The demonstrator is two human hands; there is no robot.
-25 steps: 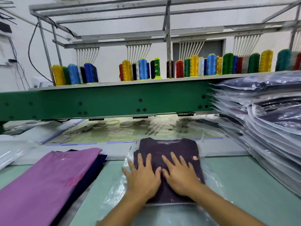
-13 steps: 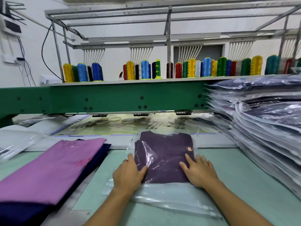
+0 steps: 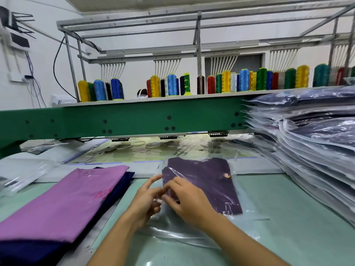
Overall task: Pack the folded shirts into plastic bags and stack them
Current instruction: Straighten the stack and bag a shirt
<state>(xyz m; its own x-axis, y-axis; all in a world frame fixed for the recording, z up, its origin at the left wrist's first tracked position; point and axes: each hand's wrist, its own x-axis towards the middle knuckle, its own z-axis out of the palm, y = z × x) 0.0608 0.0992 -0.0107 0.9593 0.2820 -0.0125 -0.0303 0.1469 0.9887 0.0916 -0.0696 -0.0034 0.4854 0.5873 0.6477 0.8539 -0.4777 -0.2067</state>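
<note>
Single head-worn wide-angle view, facing forward and slightly down, close above the worktable (image 3: 278, 204)

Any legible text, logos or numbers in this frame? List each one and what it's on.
Nothing here can be read as words or numbers.
Embroidered crest on the purple shirt inside the plastic bag: too small to read.
Pink print on the magenta shirt: blurred, unreadable.
Black printed lines on the clear plastic sheet beyond the bag: too small to read.
</note>
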